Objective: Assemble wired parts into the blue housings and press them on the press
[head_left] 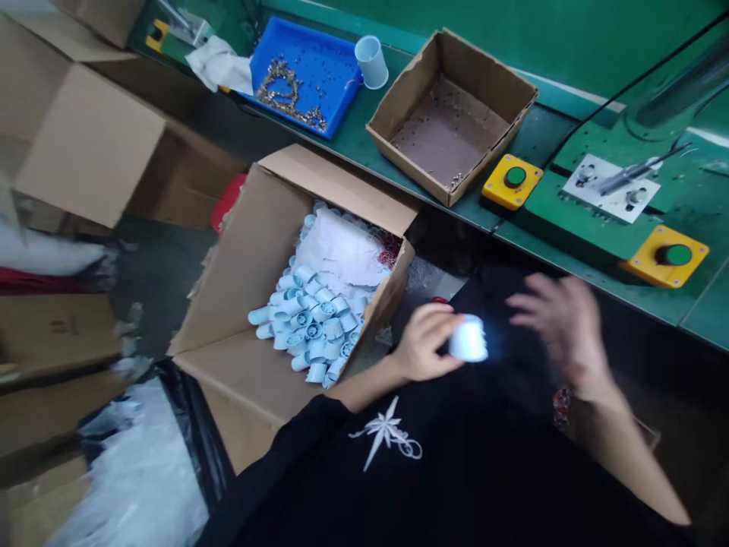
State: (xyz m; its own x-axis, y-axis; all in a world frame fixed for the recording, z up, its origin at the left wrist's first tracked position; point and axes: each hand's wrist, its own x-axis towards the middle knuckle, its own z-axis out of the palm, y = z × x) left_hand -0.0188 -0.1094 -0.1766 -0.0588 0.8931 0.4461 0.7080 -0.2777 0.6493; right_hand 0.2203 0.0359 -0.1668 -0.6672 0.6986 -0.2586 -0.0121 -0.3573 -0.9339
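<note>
Between the thumb and fingers of my left hand (pixel 424 342) is a light blue plastic cup-shaped part (pixel 468 339), lit brightly against my dark clothing. My right hand (pixel 561 323) is raised a short way to the right of it, fingers apart and somewhat blurred, with nothing seen in it. Left of my left hand stands an open cardboard box (pixel 228 258) holding a heap of similar light blue parts (pixel 316 327). A white sheet or bag (pixel 336 251) lies over some of them, near a small bunch of red pieces (pixel 389 251).
On the green bench are a blue tray (pixel 336 68) with small metal pieces, a light blue cup (pixel 371 62) and a shallow cardboard box (pixel 449 114). A metal fixture (pixel 612 186) sits between yellow boxes with green buttons (pixel 512 181). More cartons (pixel 91 144) and a plastic-lined bag (pixel 142 463) stand left.
</note>
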